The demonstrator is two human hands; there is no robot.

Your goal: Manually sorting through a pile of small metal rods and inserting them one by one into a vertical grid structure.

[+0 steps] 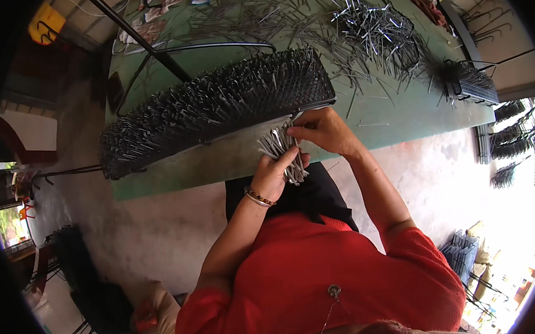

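Observation:
My left hand [274, 171] is closed around a bundle of thin silvery metal pins [274, 142], whose ends fan out above and below the fist. Close by on the right, my right hand [325, 131] has its thumb and fingers drawn together at the bundle's upper ends; what lies between the fingertips is too small to make out. Just beyond both hands stands a long black mesh rack [216, 106] packed densely with upright dark pins with looped tops. Its right corner is beside my right fingers.
Under the rack is a green tabletop [392, 121]. Loose pins lie scattered at its far side, with a shiny heap [375, 28] at the back right. A smaller filled rack [472, 84] sits at the right edge. A black bar [140, 37] slants above the long rack.

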